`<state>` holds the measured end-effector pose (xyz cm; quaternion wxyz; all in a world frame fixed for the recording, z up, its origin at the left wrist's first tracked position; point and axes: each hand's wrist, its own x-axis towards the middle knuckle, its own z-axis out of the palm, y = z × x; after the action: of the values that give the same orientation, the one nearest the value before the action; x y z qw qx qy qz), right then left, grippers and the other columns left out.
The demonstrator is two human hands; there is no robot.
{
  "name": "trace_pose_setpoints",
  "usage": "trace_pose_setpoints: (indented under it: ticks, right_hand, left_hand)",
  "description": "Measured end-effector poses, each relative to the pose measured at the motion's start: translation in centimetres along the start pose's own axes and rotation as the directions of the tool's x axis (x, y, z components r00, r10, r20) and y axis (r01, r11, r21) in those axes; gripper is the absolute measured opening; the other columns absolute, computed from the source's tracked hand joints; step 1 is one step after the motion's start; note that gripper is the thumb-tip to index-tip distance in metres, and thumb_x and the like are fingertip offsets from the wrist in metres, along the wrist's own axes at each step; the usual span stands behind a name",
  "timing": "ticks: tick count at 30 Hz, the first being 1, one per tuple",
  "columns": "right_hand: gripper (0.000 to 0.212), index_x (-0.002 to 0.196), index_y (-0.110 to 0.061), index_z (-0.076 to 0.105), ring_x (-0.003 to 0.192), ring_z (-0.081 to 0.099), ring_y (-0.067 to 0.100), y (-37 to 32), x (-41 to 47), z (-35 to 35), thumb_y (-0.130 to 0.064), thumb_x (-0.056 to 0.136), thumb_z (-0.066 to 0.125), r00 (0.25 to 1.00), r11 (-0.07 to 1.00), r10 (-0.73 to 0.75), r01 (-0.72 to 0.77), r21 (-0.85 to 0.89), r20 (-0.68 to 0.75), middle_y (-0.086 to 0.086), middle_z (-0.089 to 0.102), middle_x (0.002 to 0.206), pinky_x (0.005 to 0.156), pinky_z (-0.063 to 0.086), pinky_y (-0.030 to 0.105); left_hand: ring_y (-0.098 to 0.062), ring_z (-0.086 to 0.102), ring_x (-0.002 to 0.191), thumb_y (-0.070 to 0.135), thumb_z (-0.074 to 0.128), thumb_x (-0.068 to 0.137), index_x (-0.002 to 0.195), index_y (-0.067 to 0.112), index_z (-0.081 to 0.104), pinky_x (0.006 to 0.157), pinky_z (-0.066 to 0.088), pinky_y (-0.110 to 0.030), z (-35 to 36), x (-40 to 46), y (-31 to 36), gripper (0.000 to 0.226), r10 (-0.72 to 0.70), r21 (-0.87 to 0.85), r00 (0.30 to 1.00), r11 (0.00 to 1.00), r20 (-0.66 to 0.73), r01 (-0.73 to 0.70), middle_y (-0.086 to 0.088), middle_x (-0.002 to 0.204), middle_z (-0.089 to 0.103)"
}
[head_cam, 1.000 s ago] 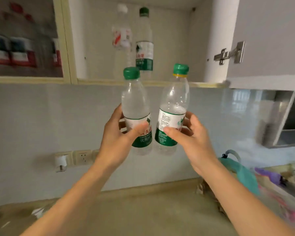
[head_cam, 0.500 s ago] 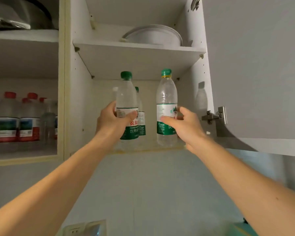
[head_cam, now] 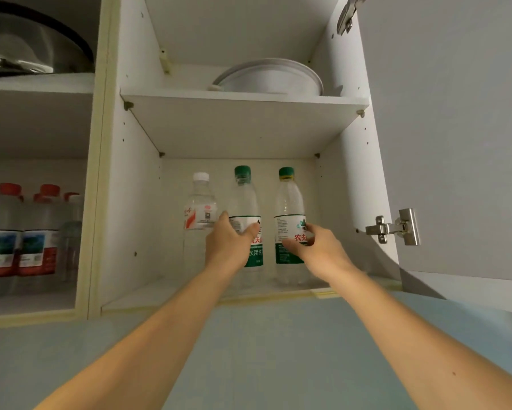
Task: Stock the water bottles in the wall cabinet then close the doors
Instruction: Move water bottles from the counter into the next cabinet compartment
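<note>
1. Wall cabinet [head_cam: 136, 202]: the door [head_cam: 455, 128] stands swung out on your right, on its hinge [head_cam: 393, 227]. The lower shelf floor [head_cam: 148, 291] carries the stock.
2. Left green-capped bottle [head_cam: 244, 202]: upright, near the shelf's front edge, about mid-width. Your left hand [head_cam: 231, 247] wraps its label band, thumb on the front face, fingers clenched round the body.
3. Right green-capped bottle [head_cam: 288, 202]: upright, beside the first but apart from it, toward the right wall. Your right hand [head_cam: 313, 247] grips its lower label the same way.
4. Whether both bases sit fully on the shelf is hard to tell; your wrists cover the left one.
5. White-capped bottle [head_cam: 200, 208]: upright, behind and left of item 2, nearer the back wall.
6. Key relation: both long axes are vertical and each bottle lies directly ahead of its own palm, so letting go probably means opening the fingers and drawing straight back toward the front edge without tipping.
7. Upper shelf: white dish [head_cam: 269, 78]. Left compartment: red-capped bottles [head_cam: 9, 232].
8. Remaining, by judgement: release, then shut the doors.
</note>
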<state>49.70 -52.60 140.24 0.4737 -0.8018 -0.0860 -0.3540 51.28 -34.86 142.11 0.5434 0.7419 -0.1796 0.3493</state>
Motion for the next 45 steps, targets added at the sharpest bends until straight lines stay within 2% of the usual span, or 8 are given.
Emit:
trace_pose_setpoints:
  ticks: [4,17,20,23,27,33,37,45]
  right_hand:
    - [0.044,0.131,-0.023,0.063,0.11,0.066,0.02,0.2,0.9,0.6,-0.039,0.091,0.073,1.0,0.999,0.019,-0.019,-0.027,-0.004,-0.001,0.07,0.125,0.093,0.05,0.033]
    - [0.045,0.135,-0.021,0.059,0.112,0.065,0.026,-0.5,0.9,0.2,-0.035,0.093,0.072,0.996,0.988,0.06,-0.048,-0.145,0.073,0.003,0.069,0.125,0.096,0.054,0.04]
    - [0.05,0.138,-0.017,0.054,0.104,0.062,0.023,-0.7,0.2,-0.4,-0.036,0.095,0.07,0.994,0.976,0.057,-0.035,-0.216,0.098,0.001,0.067,0.123,0.087,0.049,0.035]
    - [0.055,0.142,-0.012,0.048,0.109,0.056,0.024,-0.6,-1.4,-0.3,-0.036,0.096,0.067,0.995,0.967,-0.061,0.04,-0.254,-0.075,0.007,0.06,0.127,0.086,0.044,0.034]
    - [0.046,0.14,-0.018,0.05,0.127,0.048,0.025,-1.0,-4.4,0.4,-0.026,0.096,0.063,0.946,0.925,-0.277,0.216,-0.314,-0.167,0.003,0.054,0.132,0.095,0.047,0.04]
    - [0.026,0.117,-0.009,0.066,0.103,0.057,0.022,-1.6,-11.7,1.5,-0.01,0.091,0.065,0.87,0.871,-0.461,0.405,-0.278,-0.176,0.002,0.061,0.112,0.091,0.047,0.031]
    - [0.008,0.083,-0.008,0.068,0.068,0.055,0.014,0.0,-18.9,3.2,-0.009,0.092,0.066,0.931,0.929,-0.36,0.354,-0.107,-0.052,0.0,0.063,0.076,0.064,0.041,0.017]
    - [0.051,0.065,0.005,0.044,0.058,0.035,0.017,6.3,-31.4,9.2,-0.027,0.103,0.053,0.981,0.999,0.021,-0.013,-0.046,0.192,0.02,0.04,0.059,0.06,0.035,0.046]
  left_hand:
    - [-0.012,0.062,0.088,0.034,0.068,0.095,0.126,0.02,0.055,0.06,0.044,-0.019,1.7,0.6,-0.1,0.037,-0.005,-0.001,1.0,1.0,0.002,0.005,0.001,0.116,0.067]
    - [-0.025,0.064,0.113,0.03,0.069,0.095,0.138,0.016,0.05,0.083,0.054,-0.033,1.3,0.6,0.3,0.049,-0.08,0.094,0.995,0.993,0.052,0.075,-0.005,0.131,0.064]
    - [-0.018,0.064,0.105,0.026,0.07,0.095,0.135,0.016,0.052,0.073,0.049,-0.022,0.4,-0.4,0.2,0.045,-0.043,0.112,0.998,0.993,0.04,0.038,-0.005,0.132,0.065]
    - [-0.01,0.057,0.098,0.033,0.069,0.095,0.139,0.015,0.05,0.06,0.035,-0.012,-0.9,-1.8,0.6,0.051,0.034,0.143,0.999,0.989,0.015,-0.036,-0.001,0.133,0.063]
    - [-0.007,0.06,0.105,0.039,0.067,0.095,0.131,0.022,0.056,0.07,0.039,-0.013,-3.0,-4.4,1.6,0.042,0.146,0.128,0.989,0.981,0.007,-0.146,0.009,0.122,0.063]
    - [-0.001,0.059,0.071,0.034,0.071,0.092,0.094,0.029,0.063,0.062,0.046,-0.012,-7.0,-10.7,0.8,0.01,0.317,0.1,0.949,0.943,0.012,-0.316,0.012,0.08,0.065]
    - [-0.004,0.052,0.056,0.04,0.07,0.091,0.076,0.025,0.066,0.052,0.042,-0.015,-9.2,-16.3,-3.1,0.022,0.265,0.108,0.963,0.957,0.049,-0.269,0.009,0.062,0.063]
    - [-0.006,0.038,0.045,0.04,0.068,0.092,0.066,0.016,0.064,0.046,0.03,-0.016,-12.3,-27.9,-14.1,0.036,-0.152,0.15,0.984,0.979,0.089,0.137,0.013,0.047,0.045]
